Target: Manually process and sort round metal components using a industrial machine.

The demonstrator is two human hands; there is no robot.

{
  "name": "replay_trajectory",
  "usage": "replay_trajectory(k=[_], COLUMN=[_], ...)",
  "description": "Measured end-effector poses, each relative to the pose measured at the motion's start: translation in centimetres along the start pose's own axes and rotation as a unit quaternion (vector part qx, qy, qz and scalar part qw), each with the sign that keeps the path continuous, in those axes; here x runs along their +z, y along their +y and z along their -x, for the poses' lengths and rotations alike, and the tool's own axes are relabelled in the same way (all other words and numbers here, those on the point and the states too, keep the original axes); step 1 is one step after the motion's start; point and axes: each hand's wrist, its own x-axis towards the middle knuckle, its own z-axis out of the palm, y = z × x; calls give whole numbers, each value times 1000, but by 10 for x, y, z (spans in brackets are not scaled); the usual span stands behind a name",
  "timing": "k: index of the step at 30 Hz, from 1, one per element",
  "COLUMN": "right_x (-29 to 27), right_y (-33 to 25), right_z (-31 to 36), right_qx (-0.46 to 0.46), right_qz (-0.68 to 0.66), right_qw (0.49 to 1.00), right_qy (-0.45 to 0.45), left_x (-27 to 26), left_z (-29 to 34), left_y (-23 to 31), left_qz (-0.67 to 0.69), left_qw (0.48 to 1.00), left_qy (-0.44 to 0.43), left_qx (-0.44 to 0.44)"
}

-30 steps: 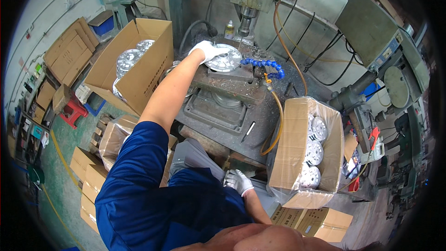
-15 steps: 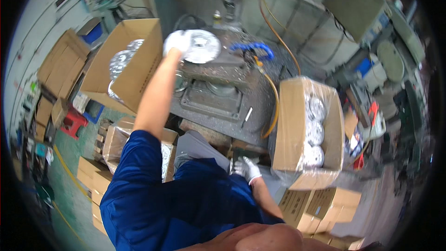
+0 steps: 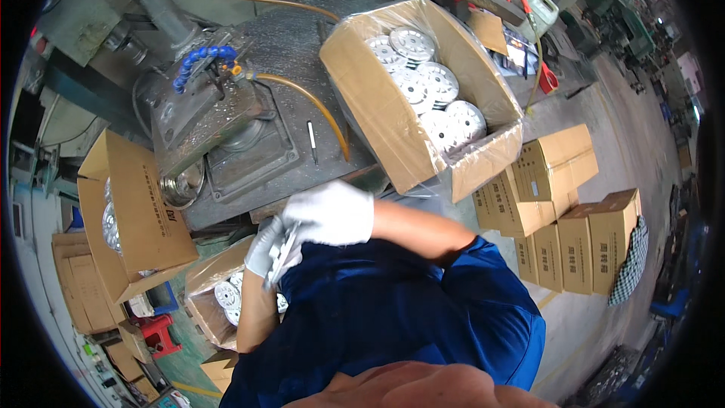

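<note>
My left hand (image 3: 262, 248), in a pale glove, is closed on a silver metal disc (image 3: 284, 252) held upright and seen nearly edge-on in front of my body. My right hand (image 3: 332, 214), in a white glove, reaches across from the right and closes on the same disc near its upper edge. Its fingers are partly hidden behind the glove's back. Beyond my hands stands a drill-press-like machine with a dark metal fixture (image 3: 219, 125) and a blue jointed coolant hose (image 3: 202, 60).
An open carton (image 3: 385, 117) lined with plastic holds several silver discs at the right. Other open cartons with discs stand at the left (image 3: 143, 211) and below my left arm (image 3: 198, 287). A pen (image 3: 312, 142) lies on the metal table. Closed boxes (image 3: 578, 249) are stacked on the floor.
My view has swung right. My left hand has come back from the machine, where a disc lay under it, and a disc is now at my body. My right hand has risen to it.
</note>
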Motion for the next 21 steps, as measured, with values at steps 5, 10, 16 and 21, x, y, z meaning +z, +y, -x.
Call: replay_trajectory(k=[5,10,16,21], right_x=[-142,-222,-205,-203], right_y=[30,205,313,352], right_z=[40,160,196,241], right_qx=[337,556,735,806], right_qz=[-98,-195,-184,-86], right_qw=[924,703,514,472], right_qy=[152,398,402,346], left_x=[32,-56,-166,-200], left_z=[-1,47,137,203], left_y=[17,26,22,-9], left_qz=[-356,-240,-107,-119], left_qw=[902,910,901,815], left_qy=[205,320,383,543], left_qx=[135,112,172,164])
